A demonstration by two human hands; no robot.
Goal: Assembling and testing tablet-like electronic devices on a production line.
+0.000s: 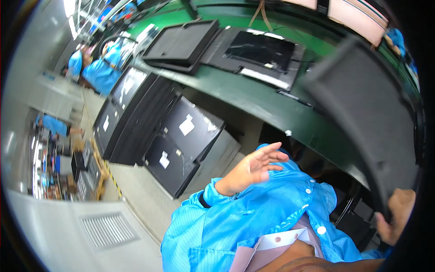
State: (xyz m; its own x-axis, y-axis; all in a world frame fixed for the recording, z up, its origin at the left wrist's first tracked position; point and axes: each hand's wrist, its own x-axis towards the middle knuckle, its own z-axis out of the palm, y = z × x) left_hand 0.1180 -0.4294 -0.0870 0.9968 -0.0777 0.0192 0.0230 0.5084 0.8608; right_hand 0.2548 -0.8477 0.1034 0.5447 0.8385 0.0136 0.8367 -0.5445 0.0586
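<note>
My right hand (397,216) grips the lower edge of a large black foam tray (362,95), which is tilted up and blurred over the right part of the green workbench (226,88). In front of my blue smock, my left hand (257,168) is raised with its fingers apart and holds nothing. Farther back on the bench, a dark flat screen panel (260,49) rests on a black pad (216,56). A thin dark pen-like tool (293,97) lies near the bench's front edge. Left of the panel is another black foam tray (181,44).
To the left of the bench stand stacks of black trays, one stack (131,113) beside another (181,136) topped with dark panels and white paper slips. A pallet (100,170) with goods is on the floor beyond. Several people in blue smocks (102,72) are in the background.
</note>
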